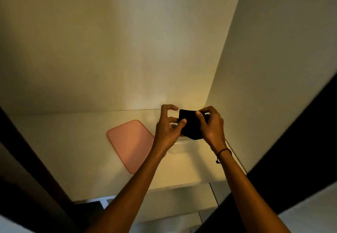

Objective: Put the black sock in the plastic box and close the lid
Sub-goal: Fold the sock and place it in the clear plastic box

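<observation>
The black sock, folded into a small dark bundle, is held up in the air between both hands. My left hand pinches its left edge with thumb and fingers. My right hand grips its right side, thumb on top. Right under the sock stands the clear plastic box, mostly hidden by my hands; only a pale rim and wall show. Its pink lid lies flat on the white shelf, to the left of the box and apart from it.
The shelf sits in a corner, with a white back wall and a white side wall close to the right of the box. Dark door edges frame the lower left and right. A black band circles my right wrist.
</observation>
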